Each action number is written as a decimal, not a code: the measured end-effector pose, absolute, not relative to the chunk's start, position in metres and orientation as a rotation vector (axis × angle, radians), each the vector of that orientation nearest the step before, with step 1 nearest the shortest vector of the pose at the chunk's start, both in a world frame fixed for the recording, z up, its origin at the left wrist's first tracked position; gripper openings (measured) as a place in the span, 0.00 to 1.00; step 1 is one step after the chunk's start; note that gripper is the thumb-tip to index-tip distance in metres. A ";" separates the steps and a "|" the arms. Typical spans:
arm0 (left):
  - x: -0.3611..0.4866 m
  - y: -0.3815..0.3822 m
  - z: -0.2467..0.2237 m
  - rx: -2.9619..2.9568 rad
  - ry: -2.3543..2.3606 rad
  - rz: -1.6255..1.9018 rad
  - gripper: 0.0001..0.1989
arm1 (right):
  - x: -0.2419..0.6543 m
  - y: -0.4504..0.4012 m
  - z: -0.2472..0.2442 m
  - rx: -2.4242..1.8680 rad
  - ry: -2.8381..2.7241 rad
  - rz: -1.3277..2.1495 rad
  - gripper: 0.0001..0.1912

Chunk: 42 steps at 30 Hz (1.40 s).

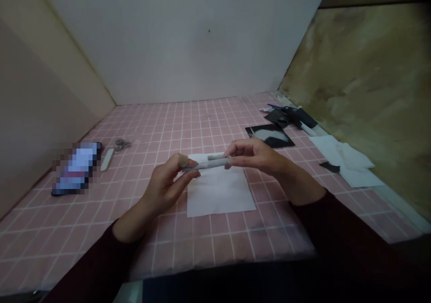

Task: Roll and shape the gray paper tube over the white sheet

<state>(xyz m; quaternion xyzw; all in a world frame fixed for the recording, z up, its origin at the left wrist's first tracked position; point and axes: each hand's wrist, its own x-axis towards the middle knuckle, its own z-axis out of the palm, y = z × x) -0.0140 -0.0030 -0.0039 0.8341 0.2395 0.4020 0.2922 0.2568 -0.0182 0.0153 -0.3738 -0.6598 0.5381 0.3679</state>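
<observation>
A thin grey stick-like piece (pixel 211 164) is stretched between my two hands, above a white sheet of paper (pixel 220 195). My left hand (pixel 168 177) pinches its left end between thumb and fingers. At the right end, the thumb and fingertips of my right hand (pixel 251 155) are closed on it. A second short grey piece (pixel 215 157) shows just behind the first, close to my right fingertips; whether the two are joined cannot be made out.
On the pink checked tabletop (pixel 161 128) a phone (pixel 77 168), a white strip (pixel 107 159) and small grey items (pixel 121 144) lie left. Right are a black sheet with white powder (pixel 271 135), dark pieces (pixel 278 117) and white papers (pixel 343 155). Walls enclose the back and sides.
</observation>
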 end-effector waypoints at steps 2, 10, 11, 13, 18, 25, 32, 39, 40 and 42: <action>-0.013 -0.004 -0.002 2.294 0.596 1.025 0.05 | 0.255 -0.018 0.013 -0.899 -1.774 1.421 0.09; -0.016 -0.003 0.000 2.045 0.619 1.129 0.06 | 0.266 -0.016 0.015 -0.956 -1.606 1.340 0.09; -0.016 -0.003 -0.001 2.009 0.611 1.143 0.05 | 0.265 -0.016 0.016 -0.957 -1.618 1.347 0.09; -0.014 -0.004 0.000 1.966 0.607 1.159 0.05 | 0.263 -0.017 0.017 -0.964 -1.639 1.341 0.09; -0.013 -0.005 0.001 1.930 0.624 1.119 0.05 | 0.263 -0.015 0.014 -0.929 -1.626 1.347 0.11; -0.012 -0.001 0.006 1.752 0.653 1.027 0.05 | 0.262 -0.013 0.008 -0.909 -1.577 1.530 0.13; -0.014 0.008 0.005 1.584 0.628 0.946 0.07 | 0.259 -0.014 0.010 -0.918 -1.573 1.419 0.16; -0.016 0.012 -0.002 1.462 0.709 0.921 0.07 | 0.249 -0.018 0.007 -0.909 -1.636 1.278 0.13; -0.015 0.012 -0.002 1.465 0.714 0.925 0.07 | 0.249 -0.017 0.006 -0.904 -1.644 1.256 0.13; -0.014 0.013 -0.001 1.490 0.709 0.935 0.07 | 0.250 -0.015 0.004 -0.893 -1.647 1.230 0.14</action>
